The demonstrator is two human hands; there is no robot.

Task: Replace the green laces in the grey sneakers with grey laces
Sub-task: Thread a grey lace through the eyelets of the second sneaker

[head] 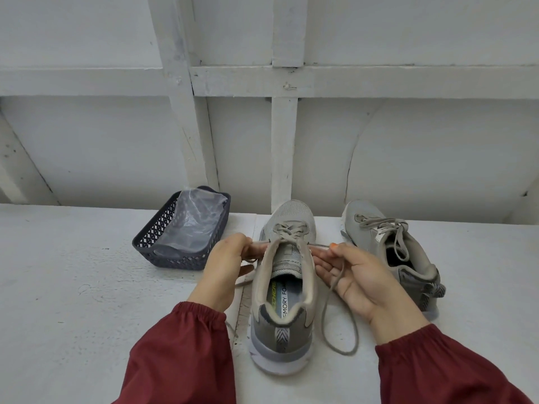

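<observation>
A grey sneaker [284, 290] stands in front of me on the white surface, heel toward me, laced with a grey lace [290, 232]. My left hand [226, 269] pinches one end of that lace at the shoe's left side. At the right side, my right hand [354, 277] pinches the other end between thumb and finger, palm up; the slack hangs over the palm and loops onto the surface [339, 336]. To the right a second grey sneaker [390, 252] stands with a grey lace [392, 228] loosely tied. No green lace shows.
A dark plastic basket [163, 243] holding a clear plastic bag [194, 220] sits at the left, close to my left hand. A white panelled wall [280, 135] rises behind the shoes. A seam [243, 304] in the surface runs beside the near sneaker.
</observation>
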